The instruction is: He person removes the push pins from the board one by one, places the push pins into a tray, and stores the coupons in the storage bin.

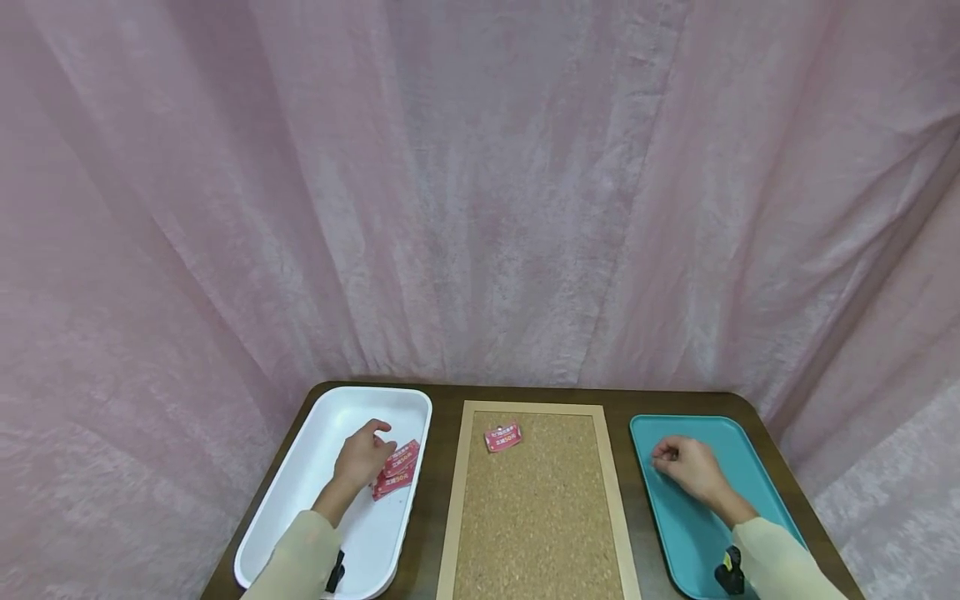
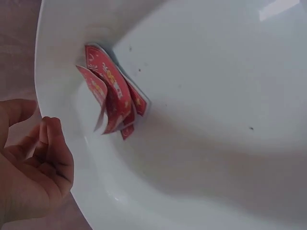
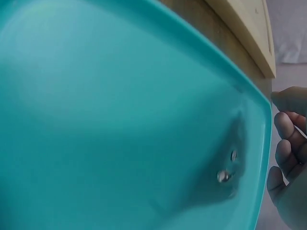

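Note:
My left hand (image 1: 362, 457) hovers over the white tray (image 1: 300, 475), fingers loosely bent, with a gap between thumb and fingertips and nothing held. Beside it in the tray lie several red paper coupons (image 1: 397, 471); the left wrist view shows these coupons (image 2: 110, 86) overlapping and curled against the tray wall. Over the teal tray (image 1: 693, 550) is my right hand (image 1: 692, 468), its fingers relaxed and holding nothing. In the right wrist view, small shiny pieces like pins (image 3: 223, 176) lie in that tray near the right hand (image 3: 291, 148).
Between the trays lies a wood-framed cork board (image 1: 551, 500). One red coupon (image 1: 502, 437) is on its upper left part. All of it rests on a dark brown table (image 1: 525, 393), with a pink curtain (image 1: 480, 192) hanging behind.

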A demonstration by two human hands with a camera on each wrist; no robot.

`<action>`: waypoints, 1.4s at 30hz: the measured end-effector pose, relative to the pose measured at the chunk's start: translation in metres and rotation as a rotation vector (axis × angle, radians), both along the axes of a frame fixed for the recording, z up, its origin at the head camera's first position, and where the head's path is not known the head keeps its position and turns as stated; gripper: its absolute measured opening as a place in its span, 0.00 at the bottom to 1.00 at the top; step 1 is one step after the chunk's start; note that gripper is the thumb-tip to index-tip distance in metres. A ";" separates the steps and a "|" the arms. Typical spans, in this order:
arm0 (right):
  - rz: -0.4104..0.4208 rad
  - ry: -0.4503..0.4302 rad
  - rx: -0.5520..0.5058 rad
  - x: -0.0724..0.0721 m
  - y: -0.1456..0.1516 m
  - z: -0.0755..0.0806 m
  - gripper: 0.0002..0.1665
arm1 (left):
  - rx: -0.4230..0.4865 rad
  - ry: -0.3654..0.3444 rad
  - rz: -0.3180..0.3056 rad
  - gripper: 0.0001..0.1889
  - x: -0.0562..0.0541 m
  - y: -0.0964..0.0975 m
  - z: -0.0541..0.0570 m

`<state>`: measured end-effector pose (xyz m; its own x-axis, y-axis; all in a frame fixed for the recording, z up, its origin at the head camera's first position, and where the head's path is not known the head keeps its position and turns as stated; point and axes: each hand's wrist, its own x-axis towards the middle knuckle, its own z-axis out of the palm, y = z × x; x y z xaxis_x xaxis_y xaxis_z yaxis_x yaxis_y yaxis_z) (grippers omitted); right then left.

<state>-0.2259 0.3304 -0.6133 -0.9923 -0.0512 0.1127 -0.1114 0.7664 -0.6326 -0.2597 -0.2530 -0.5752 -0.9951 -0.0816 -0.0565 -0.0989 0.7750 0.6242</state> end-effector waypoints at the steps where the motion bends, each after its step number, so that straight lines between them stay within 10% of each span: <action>1: -0.005 -0.001 -0.014 0.000 -0.002 0.001 0.03 | 0.009 0.008 0.001 0.20 -0.001 0.001 0.001; 20: 0.027 -0.049 -0.113 -0.019 -0.041 0.015 0.04 | 0.082 0.130 -0.040 0.17 -0.012 0.043 0.023; 42: 0.072 0.003 -0.188 -0.036 -0.080 0.023 0.03 | 0.130 0.162 -0.109 0.16 -0.014 0.075 0.024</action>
